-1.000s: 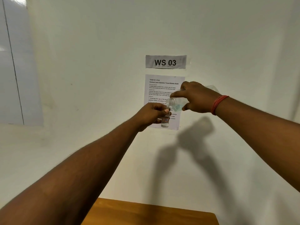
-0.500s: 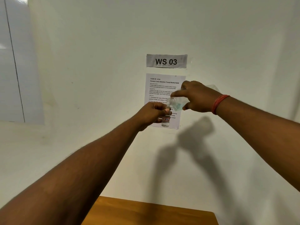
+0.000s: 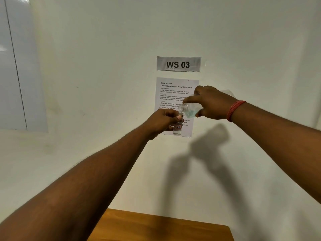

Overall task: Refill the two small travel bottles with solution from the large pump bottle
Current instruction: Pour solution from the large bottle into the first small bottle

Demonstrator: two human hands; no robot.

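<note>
In the head view, both your arms are stretched out in front of a white wall. Your left hand (image 3: 163, 121) has its fingers (image 3: 176, 117) curled around the upper part of a small clear travel bottle with a red-framed label (image 3: 177, 129), which you hold upright, with a little clear liquid at its bottom. Your right hand (image 3: 212, 103) grips a larger clear plastic bottle with a threaded open neck (image 3: 188, 108); the fingers and thumb are wrapped around its body, and it is tilted almost on its side, above the small one. The open neck points left and down and is just at the mouth of the small bottle. A pale blue-green label or liquid shows through the larger bottle. On your right wrist is a red thread band (image 3: 234, 110). Behind the hands, a printed white instruction sheet (image 3: 171, 94) is on the wall, under a grey sign reading "WS 03" (image 3: 178, 64). Below, a corner of the brown wooden bench (image 3: 156, 225) is visible.
</note>
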